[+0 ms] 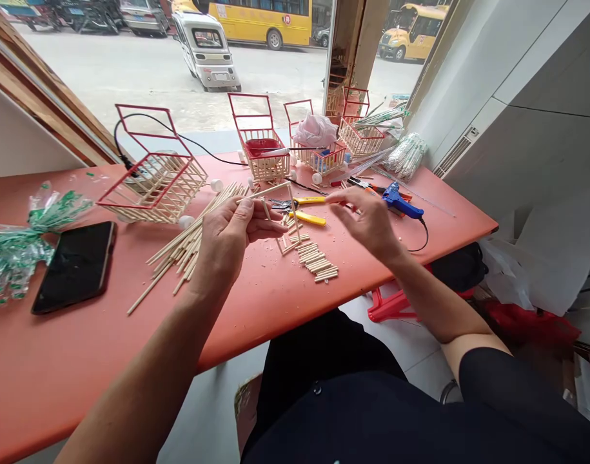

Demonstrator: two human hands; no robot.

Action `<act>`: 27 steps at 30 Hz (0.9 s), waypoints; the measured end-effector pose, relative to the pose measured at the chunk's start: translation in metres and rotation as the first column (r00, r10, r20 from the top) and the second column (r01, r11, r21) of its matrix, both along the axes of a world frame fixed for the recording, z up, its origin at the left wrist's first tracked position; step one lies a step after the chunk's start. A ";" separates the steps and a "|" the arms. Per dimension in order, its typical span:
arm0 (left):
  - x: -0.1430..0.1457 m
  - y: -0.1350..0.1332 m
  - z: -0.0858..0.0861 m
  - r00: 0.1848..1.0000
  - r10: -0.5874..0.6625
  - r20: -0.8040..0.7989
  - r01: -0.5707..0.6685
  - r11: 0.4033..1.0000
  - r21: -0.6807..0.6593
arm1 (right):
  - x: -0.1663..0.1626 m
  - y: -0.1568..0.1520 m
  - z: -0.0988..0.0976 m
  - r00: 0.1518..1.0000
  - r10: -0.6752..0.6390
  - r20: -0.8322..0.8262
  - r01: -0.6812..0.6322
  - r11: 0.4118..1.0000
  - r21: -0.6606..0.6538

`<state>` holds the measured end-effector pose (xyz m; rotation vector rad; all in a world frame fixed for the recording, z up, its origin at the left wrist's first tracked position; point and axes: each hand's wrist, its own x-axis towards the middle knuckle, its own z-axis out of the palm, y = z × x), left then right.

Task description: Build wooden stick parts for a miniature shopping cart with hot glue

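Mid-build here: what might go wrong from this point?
1. The left hand pinches the thin wooden stick frame at one end only; its joints might give.
2. The row of short cut sticks lies near the edge of the red table, close to the right hand; a sweep may scatter them.

Pale wooden sticks [188,241], salmon-red table [256,303], yellow-handled cutters [307,216], blue glue gun [398,201].

A dark phone [75,264] lies flat on the orange tabletop [275,309], just beside crumpled green-and-white wrappers [14,248]. A red-framed stick basket [154,183] stands behind a loose heap of long sticks [178,248]. Yellow-handled pliers [308,218] lie near a row of short cut sticks [318,261]. A blue glue gun [401,203] rests towards the right edge.
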<state>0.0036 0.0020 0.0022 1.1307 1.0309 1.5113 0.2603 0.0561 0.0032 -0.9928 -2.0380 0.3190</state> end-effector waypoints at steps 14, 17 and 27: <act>-0.001 0.001 -0.001 0.960 0.156 -0.235 -0.148 0.988 0.052 | -0.101 -0.019 -0.023 0.986 0.025 -0.165 -0.080 0.938 -0.336; 0.000 0.000 0.000 0.937 0.188 -0.296 -0.174 0.982 0.071 | -0.104 -0.019 -0.024 0.987 0.019 -0.161 -0.075 0.935 -0.346; -0.002 -0.005 0.009 0.779 0.285 -0.558 -0.234 0.959 0.162 | -0.091 -0.012 -0.034 0.979 0.067 -0.193 -0.103 0.978 -0.182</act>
